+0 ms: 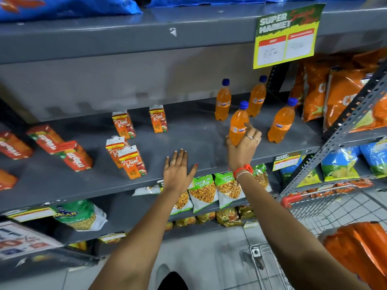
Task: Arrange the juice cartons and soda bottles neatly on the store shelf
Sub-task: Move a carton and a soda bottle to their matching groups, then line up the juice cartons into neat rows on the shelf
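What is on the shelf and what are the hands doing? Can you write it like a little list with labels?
soda bottles: four orange ones with blue caps, all upright
held bottle: gripped low down by the right hand
left hand: open, flat at the shelf front edge
upright juice cartons: four, in the middle
cartons lying down: several at the far left
trolley: lower right

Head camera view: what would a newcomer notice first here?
First, the right hand gripping an orange soda bottle with a blue cap on the grey metal shelf, with three similar bottles standing around it. Then the open left hand at the shelf's front edge, beside upright orange juice cartons.
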`<state>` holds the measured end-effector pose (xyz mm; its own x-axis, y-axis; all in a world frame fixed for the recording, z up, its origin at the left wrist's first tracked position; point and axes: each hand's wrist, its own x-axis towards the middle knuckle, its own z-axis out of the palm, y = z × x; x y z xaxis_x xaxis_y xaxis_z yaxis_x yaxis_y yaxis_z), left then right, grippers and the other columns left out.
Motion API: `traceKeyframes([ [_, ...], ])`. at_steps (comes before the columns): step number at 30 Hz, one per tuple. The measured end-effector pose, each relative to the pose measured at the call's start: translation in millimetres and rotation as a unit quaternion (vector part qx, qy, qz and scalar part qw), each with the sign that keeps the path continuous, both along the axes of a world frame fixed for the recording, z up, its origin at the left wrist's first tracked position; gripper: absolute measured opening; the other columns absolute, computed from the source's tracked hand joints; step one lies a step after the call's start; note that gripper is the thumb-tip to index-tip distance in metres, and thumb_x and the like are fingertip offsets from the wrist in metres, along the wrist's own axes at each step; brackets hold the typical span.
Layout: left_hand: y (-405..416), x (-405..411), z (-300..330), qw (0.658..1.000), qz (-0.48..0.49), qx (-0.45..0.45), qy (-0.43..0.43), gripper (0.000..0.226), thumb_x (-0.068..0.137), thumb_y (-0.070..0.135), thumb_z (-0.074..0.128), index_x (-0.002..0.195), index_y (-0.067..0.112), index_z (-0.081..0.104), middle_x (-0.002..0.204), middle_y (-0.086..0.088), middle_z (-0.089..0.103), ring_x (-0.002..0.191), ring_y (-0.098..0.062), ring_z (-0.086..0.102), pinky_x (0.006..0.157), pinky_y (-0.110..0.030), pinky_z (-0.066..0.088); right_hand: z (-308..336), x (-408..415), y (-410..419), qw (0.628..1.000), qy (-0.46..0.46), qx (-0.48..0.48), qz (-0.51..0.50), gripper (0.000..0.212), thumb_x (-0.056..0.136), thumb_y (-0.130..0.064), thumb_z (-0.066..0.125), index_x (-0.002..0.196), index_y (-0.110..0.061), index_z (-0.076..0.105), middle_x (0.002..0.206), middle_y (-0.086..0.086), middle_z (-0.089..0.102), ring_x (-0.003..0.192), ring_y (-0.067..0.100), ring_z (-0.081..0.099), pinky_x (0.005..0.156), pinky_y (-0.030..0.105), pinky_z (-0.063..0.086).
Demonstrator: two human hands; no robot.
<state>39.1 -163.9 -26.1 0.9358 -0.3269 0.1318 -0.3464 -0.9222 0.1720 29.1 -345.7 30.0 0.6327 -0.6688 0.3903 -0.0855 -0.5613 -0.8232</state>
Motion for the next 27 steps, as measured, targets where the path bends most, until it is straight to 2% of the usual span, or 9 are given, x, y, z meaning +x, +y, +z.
traceKeyframes([
  [2,1.0,-1.8,0.1,1.0,0.0,-0.004,0.007,0.067,0.092,0.053,0.022,0.143,0.01,0.021,0.154,-0.008,0.021,0.142,-0.022,0.014,0.116,-0.042,0.008,-1.0,-1.6,14.7,0.999,0.002,-0.013,0.031,0.055,0.076,-0.014,0.069,0.122,-0.002,0.043,0.123,0.021,0.044,0.112,0.034,0.041,0.092,0.036,0.039],
  [8,14.9,-9.0,-0.1,0.999,0.006,-0.026,0.022,0.068,0.092,0.054,0.02,0.143,0.01,0.018,0.154,-0.007,0.019,0.143,-0.02,0.01,0.116,-0.04,0.004,-0.5,6.8,48.9,0.988,0.001,-0.017,0.152,0.036,0.076,-0.007,0.067,0.109,-0.008,0.053,0.109,0.016,0.053,0.1,0.03,0.05,0.088,0.042,0.045],
  [12,39.2,-35.6,-3.6,0.998,-0.002,-0.057,-0.015,0.075,0.088,0.059,0.005,0.143,0.011,0.02,0.153,-0.007,0.024,0.142,-0.019,0.013,0.117,-0.039,0.004,-0.4,7.6,62.6,0.983,0.008,-0.017,0.183,0.032,0.075,-0.004,0.067,0.105,-0.006,0.055,0.103,0.017,0.056,0.098,0.031,0.051,0.084,0.043,0.044],
  [15,71.5,-60.9,-14.9,0.994,0.004,-0.095,-0.046,0.064,0.091,0.05,0.017,0.141,0.011,0.026,0.15,-0.006,0.03,0.141,-0.017,0.017,0.117,-0.034,0.004,-1.8,8.7,81.3,0.976,0.014,-0.009,0.217,0.028,0.076,-0.005,0.067,0.102,-0.006,0.057,0.1,0.016,0.058,0.096,0.029,0.053,0.083,0.038,0.043],
  [18,109.7,-77.8,-25.3,0.986,0.047,-0.142,-0.071,0.058,0.093,0.044,0.027,0.138,0.009,0.035,0.146,-0.008,0.036,0.139,-0.018,0.022,0.116,-0.031,0.007,-4.6,10.1,109.5,0.963,0.023,0.003,0.268,0.026,0.076,-0.009,0.068,0.1,-0.009,0.057,0.097,0.013,0.059,0.094,0.03,0.055,0.081,0.044,0.048],
  [22,155.8,-72.8,-23.3,0.978,0.107,-0.15,-0.098,0.056,0.091,0.038,0.032,0.137,0.006,0.034,0.145,-0.011,0.038,0.137,-0.015,0.019,0.115,-0.031,0.004,-2.9,6.3,155.8,0.933,0.042,0.073,0.349,0.034,0.076,-0.012,0.071,0.105,-0.011,0.054,0.098,0.004,0.056,0.092,0.021,0.055,0.08,0.036,0.049],
  [27,197.2,-44.5,-5.8,0.974,0.154,-0.136,-0.093,0.058,0.091,0.04,0.028,0.137,0.005,0.034,0.146,-0.013,0.037,0.138,-0.023,0.026,0.116,-0.035,0.007,-10.7,-5.3,205.4,0.906,0.066,0.148,0.391,0.054,0.072,-0.008,0.073,0.117,-0.015,0.046,0.112,0.001,0.056,0.103,0.014,0.055,0.087,0.026,0.05],
])
